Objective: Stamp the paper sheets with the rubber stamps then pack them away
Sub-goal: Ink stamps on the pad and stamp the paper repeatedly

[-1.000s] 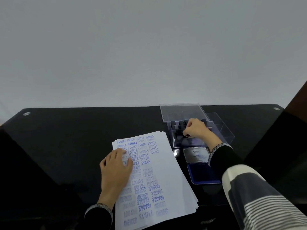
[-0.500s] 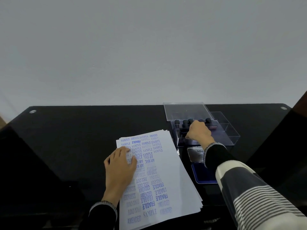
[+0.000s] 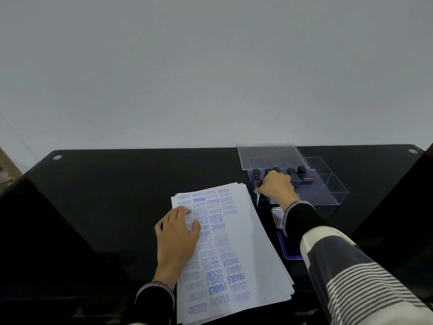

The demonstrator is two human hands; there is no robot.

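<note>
Both hands are busy: the left hand (image 3: 178,233) lies flat, fingers spread, on the stamped paper sheets (image 3: 234,254); the right hand (image 3: 277,187) curls around something in the clear stamp box (image 3: 328,191) beyond it, though which stamp is hidden. Lifting straight upward would likely spare neighbouring rubber stamps (image 3: 302,170).

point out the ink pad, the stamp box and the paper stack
ink pad (image 3: 289,248), head view, blue pad surface
stamp box (image 3: 328,191), head view, clear right wall
paper stack (image 3: 253,242), head view, blank area of the top sheet
</note>
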